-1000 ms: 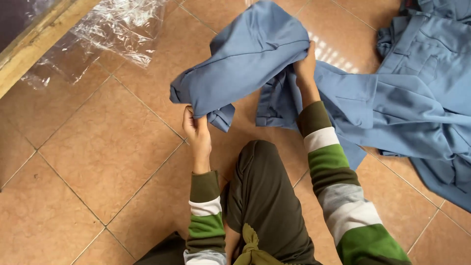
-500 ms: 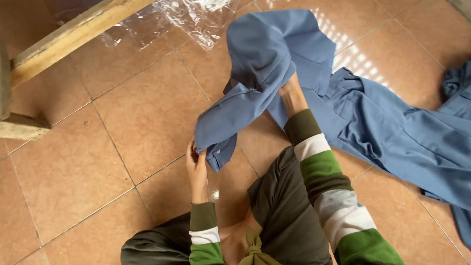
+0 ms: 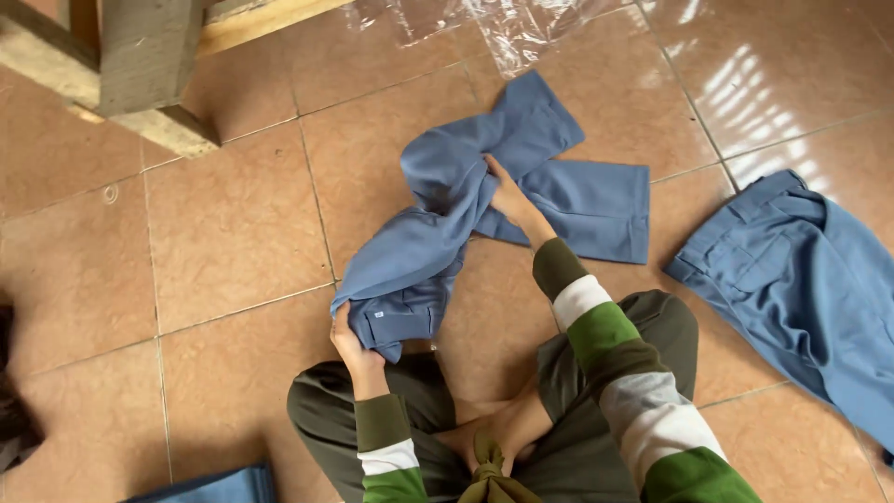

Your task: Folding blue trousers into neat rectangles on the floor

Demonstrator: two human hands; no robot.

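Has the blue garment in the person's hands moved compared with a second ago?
Yes. The blue garment was lifted above the floor tiles; now it lies lower, spread out on them, with the left hand and right hand gripping it.

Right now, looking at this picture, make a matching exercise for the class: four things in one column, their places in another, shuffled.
Things:
1. left hand
2. right hand
3. plastic sheet
4. second blue garment

Places:
A. flat on the tiles at far right
B. gripping the lower end of the blue trousers
C. top edge, on the floor
D. at the middle fold of the trousers

Pairs: 1-B, 2-D, 3-C, 4-A
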